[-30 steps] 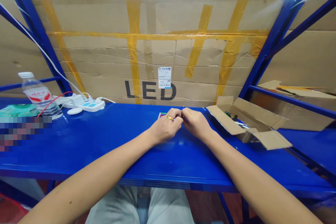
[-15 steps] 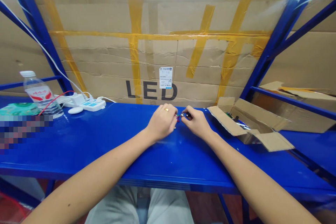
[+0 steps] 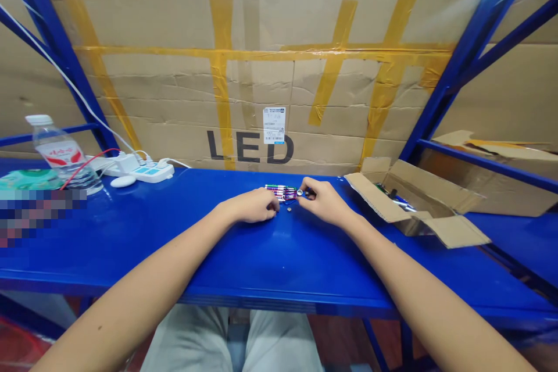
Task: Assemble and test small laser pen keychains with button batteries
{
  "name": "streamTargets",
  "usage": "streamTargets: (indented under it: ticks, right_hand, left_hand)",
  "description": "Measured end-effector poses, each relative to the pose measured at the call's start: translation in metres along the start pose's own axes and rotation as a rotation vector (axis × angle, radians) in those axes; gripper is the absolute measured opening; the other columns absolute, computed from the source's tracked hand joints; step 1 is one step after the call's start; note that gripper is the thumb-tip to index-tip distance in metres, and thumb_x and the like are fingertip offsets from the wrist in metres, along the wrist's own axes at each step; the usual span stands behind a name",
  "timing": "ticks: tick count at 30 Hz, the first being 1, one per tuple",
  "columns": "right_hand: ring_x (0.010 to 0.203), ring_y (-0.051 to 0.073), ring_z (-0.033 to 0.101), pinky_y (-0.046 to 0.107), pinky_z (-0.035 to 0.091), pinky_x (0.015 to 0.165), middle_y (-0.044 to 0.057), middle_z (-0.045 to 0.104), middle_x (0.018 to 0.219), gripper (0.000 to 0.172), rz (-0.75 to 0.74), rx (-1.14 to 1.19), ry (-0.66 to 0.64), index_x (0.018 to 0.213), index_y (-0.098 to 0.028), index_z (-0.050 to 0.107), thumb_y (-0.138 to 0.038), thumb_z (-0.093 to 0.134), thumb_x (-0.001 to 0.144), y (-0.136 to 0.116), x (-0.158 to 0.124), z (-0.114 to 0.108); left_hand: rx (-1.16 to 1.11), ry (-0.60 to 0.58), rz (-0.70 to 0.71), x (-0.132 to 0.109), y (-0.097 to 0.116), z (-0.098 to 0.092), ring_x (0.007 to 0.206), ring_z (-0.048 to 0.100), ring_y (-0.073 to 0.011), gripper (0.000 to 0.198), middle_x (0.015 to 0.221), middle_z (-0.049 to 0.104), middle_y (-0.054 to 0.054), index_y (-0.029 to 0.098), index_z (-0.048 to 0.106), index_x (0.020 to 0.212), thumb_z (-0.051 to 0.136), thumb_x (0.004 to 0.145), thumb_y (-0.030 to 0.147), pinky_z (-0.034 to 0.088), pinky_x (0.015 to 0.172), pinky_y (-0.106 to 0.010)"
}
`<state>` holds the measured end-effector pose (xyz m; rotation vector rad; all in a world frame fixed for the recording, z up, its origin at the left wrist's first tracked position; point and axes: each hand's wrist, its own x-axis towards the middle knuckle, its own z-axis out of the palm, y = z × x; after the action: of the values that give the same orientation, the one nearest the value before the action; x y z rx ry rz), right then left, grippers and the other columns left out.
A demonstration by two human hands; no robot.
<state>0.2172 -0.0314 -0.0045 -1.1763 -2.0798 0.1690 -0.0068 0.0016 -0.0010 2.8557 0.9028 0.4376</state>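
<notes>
A small row of thin coloured cylinders (image 3: 281, 190), purple, green and red, lies on the blue shelf (image 3: 174, 244) near the back. My right hand (image 3: 325, 203) pinches a small dark piece at the right end of that row. A tiny round part (image 3: 288, 207) lies loose on the shelf just in front of the row. My left hand (image 3: 255, 209) rests on the shelf beside it, fingers curled down, fingertips close to the loose part; I cannot make out anything in them.
An open cardboard box (image 3: 414, 203) with small items inside stands to the right. A taped cardboard sheet marked LED (image 3: 261, 70) forms the back wall. At left are a water bottle (image 3: 58, 154), a white power strip (image 3: 148, 172) with cables, and a green packet (image 3: 26, 180).
My hands have moved apart. The left hand drew back and lowered onto the shelf, uncovering the row of cylinders and the loose round part. The right hand stayed at the row's end.
</notes>
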Motion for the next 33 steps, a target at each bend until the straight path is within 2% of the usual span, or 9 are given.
streamTargets:
  ticks: [3, 5, 7, 10, 13, 18, 24, 28, 33]
  right_hand:
    - [0.054, 0.011, 0.036, 0.023, 0.025, 0.053, -0.006, 0.044, 0.057, 0.009, -0.003, 0.015, -0.029, 0.07, -0.02, 0.046, -0.019, 0.054, 0.074, 0.001, 0.0, 0.001]
    - [0.054, 0.011, 0.036, 0.023, 0.024, 0.052, -0.006, 0.043, 0.057, 0.01, -0.005, 0.02, -0.045, 0.069, -0.02, 0.045, -0.019, 0.054, 0.073, 0.002, 0.0, 0.002]
    - [0.054, 0.011, 0.036, 0.023, 0.024, 0.052, -0.006, 0.042, 0.057, 0.01, -0.007, 0.023, -0.061, 0.069, -0.02, 0.044, -0.018, 0.053, 0.073, 0.002, 0.0, 0.002]
    - [0.054, 0.011, 0.038, 0.023, 0.025, 0.052, -0.006, 0.043, 0.057, 0.009, -0.025, 0.007, -0.078, 0.07, -0.02, 0.044, -0.016, 0.052, 0.073, 0.001, -0.001, 0.002]
    - [0.055, 0.011, 0.04, 0.023, 0.026, 0.053, -0.005, 0.047, 0.06, 0.01, -0.052, -0.011, -0.081, 0.072, -0.02, 0.043, -0.015, 0.051, 0.073, -0.002, -0.002, 0.005]
    - [0.056, 0.011, 0.043, 0.023, 0.027, 0.054, -0.004, 0.051, 0.062, 0.013, -0.038, -0.024, -0.057, 0.071, -0.021, 0.041, -0.014, 0.052, 0.073, -0.006, -0.001, 0.009]
    - [0.055, 0.012, 0.045, 0.023, 0.027, 0.053, -0.002, 0.054, 0.061, 0.012, 0.024, -0.082, -0.031, 0.072, -0.021, 0.045, -0.013, 0.055, 0.073, -0.004, 0.0, 0.01]
    - [0.058, 0.013, 0.048, 0.023, 0.028, 0.055, 0.001, 0.059, 0.067, 0.013, 0.022, -0.149, -0.028, 0.072, -0.02, 0.046, -0.012, 0.055, 0.075, -0.008, 0.0, 0.013]
    - [0.063, 0.014, 0.052, 0.023, 0.029, 0.057, 0.003, 0.062, 0.073, 0.009, 0.03, -0.163, -0.062, 0.078, -0.019, 0.049, -0.012, 0.054, 0.077, -0.012, 0.0, 0.014]
  left_hand:
    - [-0.052, -0.112, 0.025, 0.003, 0.001, -0.001, 0.068, 0.064, -0.0169, 0.022, 0.076, 0.071, -0.002, 0.02, 0.071, 0.081, 0.056, 0.076, 0.006, 0.044, 0.062, -0.024]
    - [-0.073, -0.039, 0.022, 0.005, 0.002, -0.001, 0.071, 0.064, -0.0177, 0.019, 0.077, 0.071, -0.003, 0.019, 0.071, 0.081, 0.057, 0.078, 0.007, 0.045, 0.064, -0.025]
    - [-0.143, 0.107, 0.005, 0.008, 0.006, 0.0, 0.075, 0.065, -0.0178, 0.016, 0.083, 0.072, -0.003, 0.019, 0.072, 0.083, 0.058, 0.081, 0.012, 0.047, 0.068, -0.026]
    - [-0.323, 0.297, -0.089, 0.01, 0.015, 0.003, 0.061, 0.063, -0.0135, 0.016, 0.083, 0.072, -0.002, 0.018, 0.072, 0.089, 0.056, 0.086, 0.019, 0.049, 0.064, -0.026]
    - [-0.418, 0.381, -0.11, 0.013, 0.026, 0.006, 0.049, 0.058, -0.0095, 0.018, 0.081, 0.072, -0.002, 0.017, 0.073, 0.09, 0.056, 0.087, 0.02, 0.049, 0.058, -0.025]
    - [-0.344, 0.469, -0.027, 0.014, 0.033, 0.01, 0.059, 0.061, -0.0112, 0.019, 0.078, 0.07, -0.003, 0.018, 0.076, 0.088, 0.057, 0.086, 0.016, 0.05, 0.059, -0.024]
    - [-0.371, 0.45, -0.04, 0.014, 0.037, 0.013, 0.06, 0.062, -0.0118, 0.018, 0.078, 0.071, -0.003, 0.019, 0.076, 0.09, 0.059, 0.085, 0.015, 0.05, 0.061, -0.025]
    - [-0.606, 0.404, -0.23, 0.016, 0.043, 0.012, 0.053, 0.06, -0.01, 0.014, 0.076, 0.07, -0.003, 0.015, 0.074, 0.087, 0.061, 0.082, 0.014, 0.048, 0.055, -0.024]
    - [-1.02, 0.318, -0.496, 0.021, 0.04, 0.012, 0.046, 0.055, -0.0088, 0.003, 0.058, 0.061, 0.0, 0.01, 0.066, 0.078, 0.064, 0.076, 0.009, 0.046, 0.05, -0.023]
